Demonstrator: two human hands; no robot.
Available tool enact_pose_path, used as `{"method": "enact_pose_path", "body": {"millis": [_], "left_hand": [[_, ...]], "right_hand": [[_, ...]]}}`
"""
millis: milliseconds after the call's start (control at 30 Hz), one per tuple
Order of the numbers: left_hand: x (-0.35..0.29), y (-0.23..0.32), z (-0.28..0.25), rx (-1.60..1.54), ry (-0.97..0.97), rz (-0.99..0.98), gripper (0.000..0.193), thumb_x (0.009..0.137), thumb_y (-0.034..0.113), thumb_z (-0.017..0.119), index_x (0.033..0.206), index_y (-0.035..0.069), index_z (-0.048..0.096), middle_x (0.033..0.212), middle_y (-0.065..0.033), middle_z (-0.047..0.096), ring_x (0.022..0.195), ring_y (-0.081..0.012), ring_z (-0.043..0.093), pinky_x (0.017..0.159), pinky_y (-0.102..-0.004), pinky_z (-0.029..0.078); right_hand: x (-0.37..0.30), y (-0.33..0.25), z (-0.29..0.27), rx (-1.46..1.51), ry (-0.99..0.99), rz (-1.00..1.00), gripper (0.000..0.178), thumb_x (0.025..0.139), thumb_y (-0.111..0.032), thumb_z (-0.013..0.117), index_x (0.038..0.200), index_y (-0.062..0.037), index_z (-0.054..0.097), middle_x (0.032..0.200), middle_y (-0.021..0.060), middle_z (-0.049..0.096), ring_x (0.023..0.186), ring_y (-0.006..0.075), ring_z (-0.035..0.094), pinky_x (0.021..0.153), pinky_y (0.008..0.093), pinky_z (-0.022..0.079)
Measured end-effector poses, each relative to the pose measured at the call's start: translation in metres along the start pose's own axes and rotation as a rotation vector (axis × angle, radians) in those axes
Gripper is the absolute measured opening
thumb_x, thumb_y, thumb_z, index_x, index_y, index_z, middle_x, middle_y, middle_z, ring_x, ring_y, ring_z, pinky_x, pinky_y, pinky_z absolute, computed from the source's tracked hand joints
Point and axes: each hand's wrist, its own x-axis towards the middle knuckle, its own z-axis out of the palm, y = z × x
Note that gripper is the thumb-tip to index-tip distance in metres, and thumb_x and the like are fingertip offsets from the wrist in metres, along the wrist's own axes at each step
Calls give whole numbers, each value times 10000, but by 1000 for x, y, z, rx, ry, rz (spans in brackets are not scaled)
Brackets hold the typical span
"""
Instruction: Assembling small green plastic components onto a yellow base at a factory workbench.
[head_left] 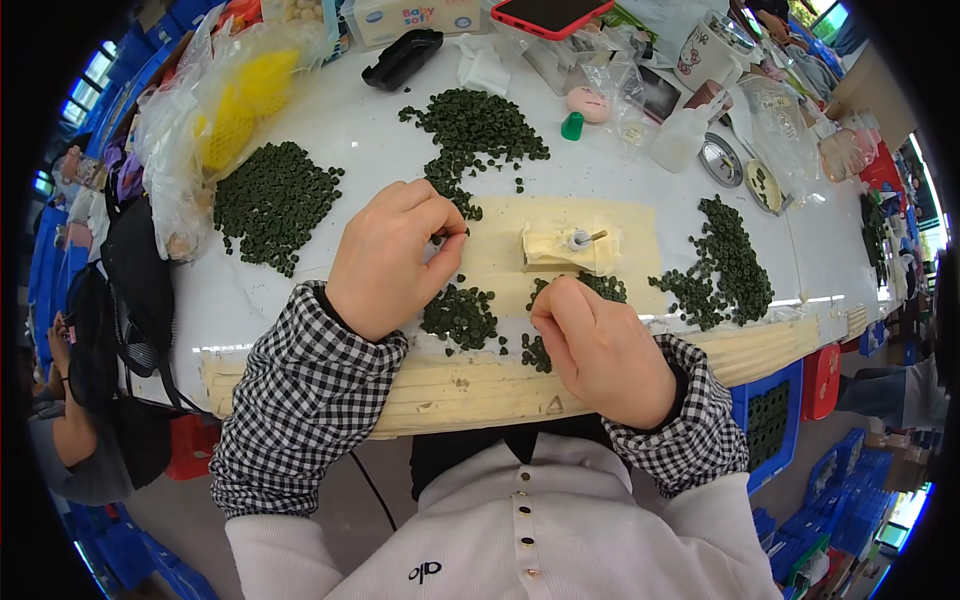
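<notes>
L hand fingers pinched on small green ring, frame centre. R hand fingers closed over ring pile on worktop. Risk: ring dropped if peg is missed.

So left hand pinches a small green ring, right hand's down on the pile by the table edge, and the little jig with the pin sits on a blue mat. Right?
Not quite: the head view shows the jig on a pale yellow mat, not a blue one. The rest stands: the left hand pinches a small green ring, and the right hand rests on the green pile near the table edge.
</notes>
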Motion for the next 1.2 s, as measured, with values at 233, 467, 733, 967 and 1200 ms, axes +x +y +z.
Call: {"method": "enact_pose_path", "body": {"millis": [233, 467, 733, 967, 1200], "left_hand": [[1, 3, 1, 11, 33, 27, 116, 737, 4, 691, 785, 17, 587, 758, -86, 582, 724, -250, 584, 637, -341, 477], [-2, 1, 3, -30, -25, -32, 112, 744, -7, 678, 801, 25, 586, 772, -87, 622, 652, -228, 584, 591, -323, 485], [-2, 6, -1, -56, 11, 25, 196, 763, -32, 675, 953, 18, 688, 839, -100, 623, 744, -241, 610, 652, -320, 498], [-3, 4, -3, -105, 8, 29, 217, 761, -53, 672, 968, 8, 699, 873, -106, 630, 785, -241, 615, 688, -315, 495], [-9, 14, -5, -821, -63, -299, 168, 864, -51, 647, 1028, -45, 685, 881, -55, 660, 804, -101, 615, 709, -242, 501]], "right_hand": [[-2, 3, 2, 26, 50, -82, 216, 786, 17, 616, 995, -19, 572, 839, 117, 554, 668, 303, 626, 570, 385, 524], [-3, 2, -4, 51, 49, -155, 274, 761, 25, 622, 1029, -30, 634, 872, 80, 582, 714, 268, 645, 607, 345, 543], [10, -6, -29, 77, 25, -259, 232, 761, 41, 654, 980, -35, 671, 869, 72, 630, 696, 233, 648, 593, 319, 542], [14, -5, -25, 255, 107, -179, 229, 797, 33, 686, 1018, -28, 693, 889, 80, 673, 724, 217, 665, 592, 291, 537], [21, -3, -28, 370, 226, -152, 209, 795, 84, 688, 987, 5, 710, 859, 104, 689, 712, 208, 671, 605, 278, 522]]}}
